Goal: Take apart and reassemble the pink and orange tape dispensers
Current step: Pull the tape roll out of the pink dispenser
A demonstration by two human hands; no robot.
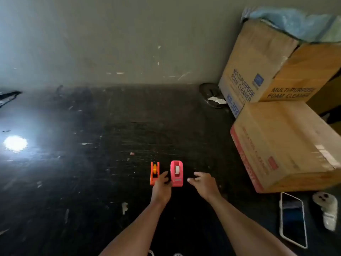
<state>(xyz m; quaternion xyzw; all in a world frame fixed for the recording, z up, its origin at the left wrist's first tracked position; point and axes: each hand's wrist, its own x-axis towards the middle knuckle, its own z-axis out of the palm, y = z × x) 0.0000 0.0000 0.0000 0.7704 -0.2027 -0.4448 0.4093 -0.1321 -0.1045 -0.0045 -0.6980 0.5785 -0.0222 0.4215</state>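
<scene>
Two small plastic tape dispensers standing side by side on the dark scuffed floor (92,163), near but apart: the narrow orange tape dispenser (154,172) on the left, the wider pink tape dispenser (176,172) on the right, a white roll showing in its top. Both looking whole, so probably sitting at the very start, with disassembly not yet begun.

Reaching between the two with the left hand (161,187), fingers loosely curled and resting against the near end of the orange body, possibly brushing the pink one too; whether gripping anything, cannot tell. Hovering just right of the pink dispenser with the right hand (203,183), fingers spread wide, holding nothing.

Likely calling next for pinning one body firmly with one hand and lifting the roll and its hub straight up out of the cradle with the other, keeping fingertips clear of the serrated cutter at the near end.

Lying well off to the right: stacked brown cardboard boxes (284,145) and a white-cased phone (293,218).
</scene>
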